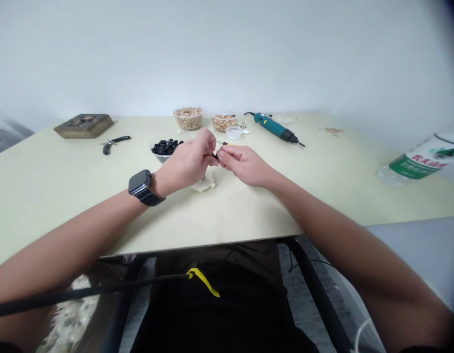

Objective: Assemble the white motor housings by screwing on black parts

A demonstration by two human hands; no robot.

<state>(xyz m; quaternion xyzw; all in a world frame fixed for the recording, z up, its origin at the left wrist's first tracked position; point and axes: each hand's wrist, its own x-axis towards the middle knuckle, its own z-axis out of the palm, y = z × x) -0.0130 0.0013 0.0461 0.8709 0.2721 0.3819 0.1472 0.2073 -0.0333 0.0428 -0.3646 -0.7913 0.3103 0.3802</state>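
My left hand (192,154), with a dark watch on its wrist, pinches a small black piece (214,157) above the middle of the table. The fingertips of my right hand (245,164) are closed and meet the same piece from the other side. Most of the piece is hidden by fingers, so its exact kind cannot be made out. A bowl of shiny black pieces (166,147) stands just behind my left wrist, partly covered by the hand. Beneath my left hand lies a whitish, ragged-edged thing (204,185), partly hidden.
At the back stand a tub of beige bits (188,118) and a tub of orange-brown bits (224,122). A teal electric screwdriver (274,128) lies to their right. Pliers (113,144) and a wooden box (84,126) are at left, a large water bottle (421,162) at right.
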